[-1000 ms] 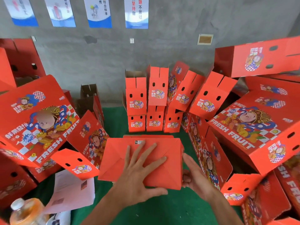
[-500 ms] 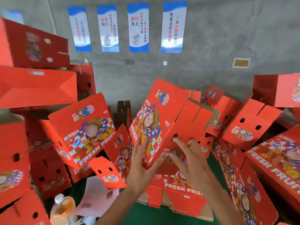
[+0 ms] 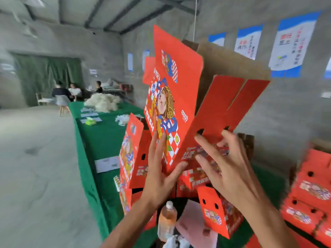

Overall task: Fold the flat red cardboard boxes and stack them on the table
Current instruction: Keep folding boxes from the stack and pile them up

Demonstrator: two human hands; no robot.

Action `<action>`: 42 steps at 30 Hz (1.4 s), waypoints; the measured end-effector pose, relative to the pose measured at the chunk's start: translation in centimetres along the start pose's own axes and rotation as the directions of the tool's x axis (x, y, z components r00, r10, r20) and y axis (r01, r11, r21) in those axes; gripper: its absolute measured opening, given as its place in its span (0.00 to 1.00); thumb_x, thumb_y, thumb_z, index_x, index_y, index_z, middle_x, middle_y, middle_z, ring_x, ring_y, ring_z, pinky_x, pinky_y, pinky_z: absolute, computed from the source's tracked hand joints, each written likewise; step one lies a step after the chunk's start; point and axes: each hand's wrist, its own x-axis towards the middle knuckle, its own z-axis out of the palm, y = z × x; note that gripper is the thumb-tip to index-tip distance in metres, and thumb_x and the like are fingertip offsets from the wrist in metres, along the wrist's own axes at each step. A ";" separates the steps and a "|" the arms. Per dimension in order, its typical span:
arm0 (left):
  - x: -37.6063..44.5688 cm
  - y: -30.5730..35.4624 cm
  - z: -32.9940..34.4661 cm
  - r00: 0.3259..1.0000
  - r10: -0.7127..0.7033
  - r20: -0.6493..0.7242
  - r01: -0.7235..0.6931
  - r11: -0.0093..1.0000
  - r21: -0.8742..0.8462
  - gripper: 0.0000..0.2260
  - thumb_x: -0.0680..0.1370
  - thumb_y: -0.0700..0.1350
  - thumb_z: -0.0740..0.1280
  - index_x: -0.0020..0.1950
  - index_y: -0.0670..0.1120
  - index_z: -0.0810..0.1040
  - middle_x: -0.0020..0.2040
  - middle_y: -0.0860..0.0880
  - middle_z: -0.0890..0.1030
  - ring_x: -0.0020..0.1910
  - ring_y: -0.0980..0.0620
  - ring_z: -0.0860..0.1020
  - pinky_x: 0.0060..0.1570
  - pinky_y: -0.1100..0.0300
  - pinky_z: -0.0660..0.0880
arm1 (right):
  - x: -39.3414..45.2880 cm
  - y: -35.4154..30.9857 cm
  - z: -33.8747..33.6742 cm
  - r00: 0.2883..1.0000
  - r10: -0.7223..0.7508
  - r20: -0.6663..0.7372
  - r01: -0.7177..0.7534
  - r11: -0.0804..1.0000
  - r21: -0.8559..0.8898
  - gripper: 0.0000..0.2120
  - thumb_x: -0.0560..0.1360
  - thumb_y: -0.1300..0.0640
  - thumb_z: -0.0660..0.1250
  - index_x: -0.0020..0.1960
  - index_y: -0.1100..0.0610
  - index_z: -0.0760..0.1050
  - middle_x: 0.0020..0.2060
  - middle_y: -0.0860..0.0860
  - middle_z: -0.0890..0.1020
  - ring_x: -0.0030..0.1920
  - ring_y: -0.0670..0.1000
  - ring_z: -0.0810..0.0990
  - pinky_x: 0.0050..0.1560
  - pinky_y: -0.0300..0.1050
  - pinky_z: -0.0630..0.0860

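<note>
Held up at chest height above the green surface: one red box, opened into shape, brown inside showing at the top, slotted flaps splayed to the right. Left hand flat against the printed face, fingers straight, thumb hooked under the lower edge. Right hand spread over the flap panel, its fingers straight and pressing, not curled round anything. Judged as mid-fold: body formed, top flaps not yet closed, box not yet stacked.

Below the held box, several more red boxes standing or leaning, some with flaps loose. To its right, a stack of finished boxes lying low, so part of the job looks done; how many flat ones remain cannot be told.

Directly beneath the held box, a bottle of orange drink and a pink sheet of paper, both in the likely set-down path. Beyond the box to the left, a pale heap of packing fibre and scattered papers on the surface. Further left still, people seated before a green curtain. On the wall to the right of the box, blue-and-white posters.
</note>
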 end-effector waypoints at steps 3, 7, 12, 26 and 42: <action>3.8 -1.3 -5.6 0.996 0.066 -0.064 -0.061 0.995 0.080 0.38 0.80 0.61 0.71 0.84 0.56 0.55 0.84 0.51 0.56 0.84 0.49 0.53 0.81 0.47 0.57 | 5.3 -2.7 3.0 0.997 -0.065 -0.046 0.067 0.997 0.036 0.25 0.83 0.45 0.63 0.78 0.37 0.65 0.63 0.58 0.69 0.55 0.57 0.74 0.56 0.56 0.78; 9.0 -3.5 -11.3 0.983 0.144 -0.111 -0.140 0.989 0.045 0.38 0.80 0.57 0.72 0.84 0.53 0.56 0.83 0.51 0.60 0.83 0.43 0.58 0.76 0.33 0.63 | 12.7 -6.1 6.4 0.988 -0.125 -0.089 0.131 0.989 0.062 0.23 0.83 0.47 0.65 0.77 0.41 0.69 0.61 0.60 0.70 0.53 0.58 0.74 0.58 0.59 0.76; 13.7 -9.4 -19.6 0.967 0.090 -0.239 -0.105 0.993 -0.052 0.40 0.78 0.55 0.75 0.84 0.55 0.56 0.81 0.52 0.63 0.80 0.47 0.65 0.72 0.37 0.71 | 19.9 -11.5 14.7 0.986 -0.167 -0.028 0.169 0.984 0.053 0.23 0.83 0.44 0.62 0.78 0.37 0.67 0.63 0.57 0.68 0.55 0.57 0.72 0.60 0.58 0.75; 11.9 -38.6 -32.0 0.888 -0.457 -0.051 0.454 0.889 -0.059 0.41 0.77 0.38 0.77 0.82 0.54 0.57 0.74 0.48 0.75 0.69 0.48 0.78 0.68 0.42 0.76 | 18.8 -15.7 52.3 0.899 0.114 0.422 -0.213 0.957 0.196 0.23 0.83 0.46 0.64 0.77 0.37 0.67 0.70 0.57 0.64 0.65 0.56 0.72 0.63 0.49 0.74; -1.5 -59.9 -26.3 0.593 -0.790 0.152 0.782 0.611 0.122 0.38 0.67 0.53 0.69 0.76 0.67 0.64 0.52 0.63 0.85 0.49 0.63 0.84 0.47 0.57 0.79 | 2.5 -12.0 71.7 0.582 0.314 0.750 -0.460 0.888 -0.014 0.25 0.81 0.50 0.64 0.77 0.39 0.66 0.69 0.56 0.64 0.67 0.60 0.72 0.66 0.53 0.73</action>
